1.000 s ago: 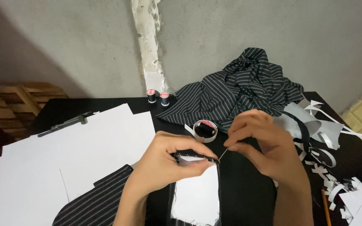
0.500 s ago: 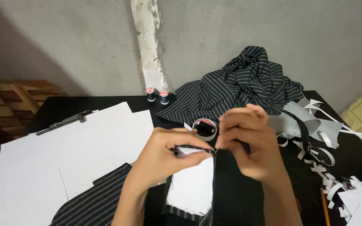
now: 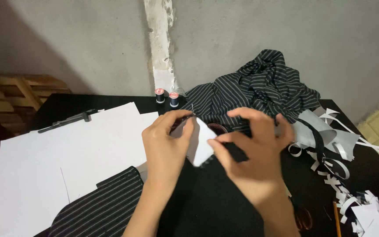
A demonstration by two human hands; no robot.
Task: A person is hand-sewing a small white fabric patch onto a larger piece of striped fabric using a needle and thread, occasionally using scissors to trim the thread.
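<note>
Both hands pinch a small white fabric piece [image 3: 199, 142] above the desk [image 3: 224, 206]: left hand [image 3: 165, 147] fingers clamp its left edge, right hand [image 3: 253, 156] fingers its lower corner. A loose pinch could let it slip. Beyond the fingers lie striped cloth [image 3: 259, 87], thread spools [image 3: 166, 97], then a grey wall [image 3: 286, 30].
</note>
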